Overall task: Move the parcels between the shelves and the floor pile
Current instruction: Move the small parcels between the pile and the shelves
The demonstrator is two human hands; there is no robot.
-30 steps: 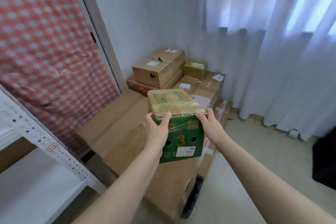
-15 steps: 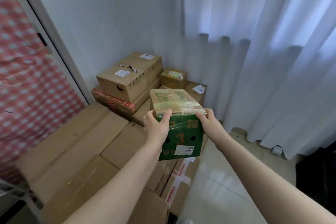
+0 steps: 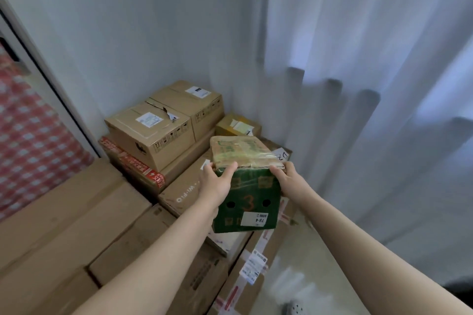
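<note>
Green parcel [image 3: 247, 202] reaches the floor pile [image 3: 179, 194].
My left hand [image 3: 216, 186] and right hand [image 3: 288, 181] grip it at its top corners, fingers curled round it. The shelf has left view; the pile now sits under and beyond it, so set-down looks close.

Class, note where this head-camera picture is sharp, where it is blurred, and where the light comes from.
Head view: green box fairly sharp; checked cloth at left and floor lower right blurred; soft daylight glows through the curtain; wide-angle lens curves the edges.
</note>
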